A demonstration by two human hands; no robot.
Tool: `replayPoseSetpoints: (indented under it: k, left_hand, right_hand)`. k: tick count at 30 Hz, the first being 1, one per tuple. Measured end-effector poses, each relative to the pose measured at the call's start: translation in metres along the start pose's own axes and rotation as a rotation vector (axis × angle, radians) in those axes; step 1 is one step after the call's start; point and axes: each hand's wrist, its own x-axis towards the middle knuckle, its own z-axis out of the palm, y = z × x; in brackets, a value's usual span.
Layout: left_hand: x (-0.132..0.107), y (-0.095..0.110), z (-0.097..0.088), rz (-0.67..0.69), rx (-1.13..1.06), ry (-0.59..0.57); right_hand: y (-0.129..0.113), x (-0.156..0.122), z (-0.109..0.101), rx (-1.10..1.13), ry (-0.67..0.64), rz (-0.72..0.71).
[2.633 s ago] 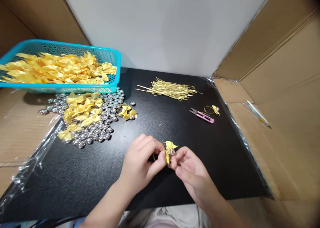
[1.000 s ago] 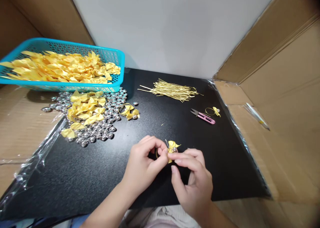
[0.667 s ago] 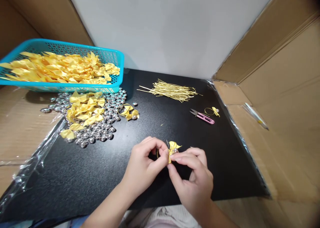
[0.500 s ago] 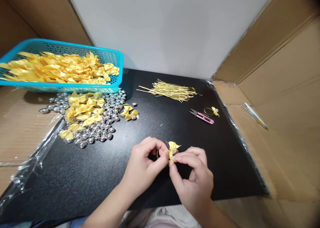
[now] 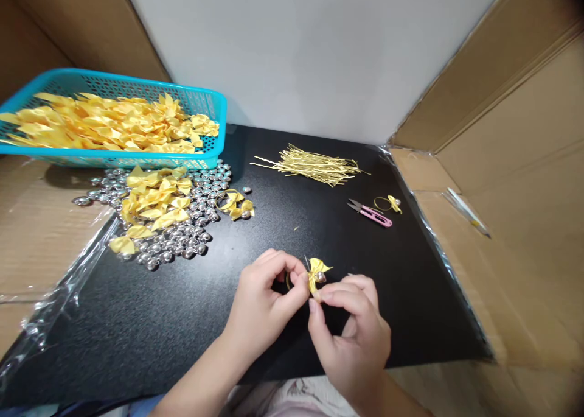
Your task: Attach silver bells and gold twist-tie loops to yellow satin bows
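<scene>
A small yellow ribbon bow [image 5: 318,265] with a silver bell [image 5: 321,277] at its middle is held low over the black table. Thumb and fingers of my left hand [image 5: 271,295] pinch it at its left side, closed near the knot. A loop of gold cord [image 5: 288,280] shows partly behind those fingers, and a thin end sticks up beside the bow. My right hand [image 5: 353,325] has its thumb and forefinger at the bow's lower tail, touching or nearly so; the exact grip there is hard to make out.
A turquoise basket [image 5: 137,157] of yellow bows stands back left. Before it lie silver bells [image 5: 177,241] and loose bows [image 5: 157,201]. Gold cords [image 5: 314,164] lie at the back, pink thread snips [image 5: 376,215] and a finished-looking bow loop [image 5: 393,204] at right. Cardboard walls [image 5: 515,131] flank the table.
My right thumb has moved slightly down, and its fingertips now sit at the lower end of the bow's tail. The bow shows a little more; my left hand keeps its pinch.
</scene>
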Motion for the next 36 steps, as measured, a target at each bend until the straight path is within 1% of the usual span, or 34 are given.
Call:
replayPoseSetpoints:
  k: [3, 6, 9, 14, 18, 25, 30, 36]
  left_hand:
    - [0.000, 0.000, 0.001, 0.014, 0.022, 0.018]
    - [-0.001, 0.000, 0.000, 0.029, 0.033, 0.034]
    - [-0.001, 0.001, 0.000, 0.018, 0.013, 0.030]
    - [-0.001, 0.000, -0.001, -0.039, -0.037, 0.013]
    - [-0.001, -0.001, -0.001, -0.055, -0.042, 0.007]
    - [-0.002, -0.002, 0.000, -0.057, -0.036, -0.007]
    - [-0.003, -0.003, 0.000, -0.069, -0.044, -0.015]
    - [-0.001, -0.002, 0.000, -0.057, -0.044, -0.014]
  right_hand:
    - [-0.001, -0.005, 0.000, 0.054, 0.007, 0.032]
    - [-0.004, -0.008, 0.001, 0.159, -0.024, 0.085]
    - [-0.004, -0.009, 0.001, 0.217, -0.037, 0.093]
    - [-0.001, -0.005, -0.003, 0.182, -0.019, 0.053]
    - [0.001, -0.004, -0.002, 0.157, 0.025, 0.072]
    - [0.003, -0.002, -0.001, 0.139, 0.048, 0.094]
    - [0.007, 0.001, -0.003, 0.137, 0.010, 0.088]
    - [0.013, 0.006, -0.008, 0.105, -0.079, 0.004]
